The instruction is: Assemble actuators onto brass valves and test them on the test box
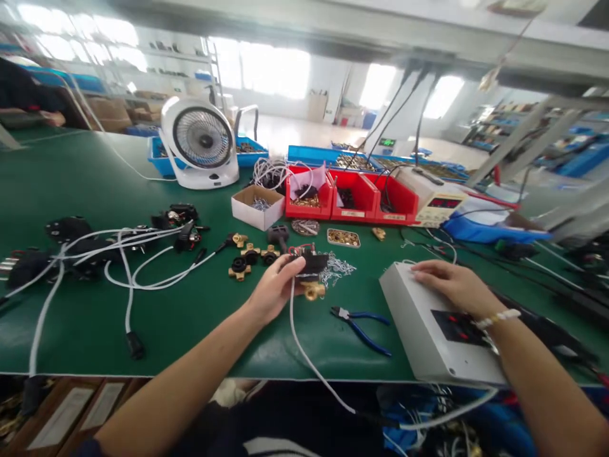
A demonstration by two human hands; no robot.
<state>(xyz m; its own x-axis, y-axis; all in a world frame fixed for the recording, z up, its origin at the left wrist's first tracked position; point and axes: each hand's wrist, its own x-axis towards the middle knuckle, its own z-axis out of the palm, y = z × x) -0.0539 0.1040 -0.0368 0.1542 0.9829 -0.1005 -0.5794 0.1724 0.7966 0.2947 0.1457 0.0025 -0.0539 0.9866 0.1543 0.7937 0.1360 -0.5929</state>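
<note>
My left hand [273, 289] grips a small black and brass valve part [310, 274] with red wires and a white cable [304, 349] that trails off the table's front edge. My right hand [454, 285] lies flat on top of a grey box [413, 317] with a black panel and red switches, fingers spread, holding nothing. Blue-handled pliers [364, 325] lie on the green table [190, 324] between my hands. Brass cross-shaped fittings [250, 257] sit just left of the held part.
A white fan [200, 143] stands at the back left. Red bins [352, 197], a cardboard box [257, 206] and a power supply [435, 200] line the back. Finished black assemblies with white cables [118, 251] spread over the left side. Blue trays [333, 155] sit behind.
</note>
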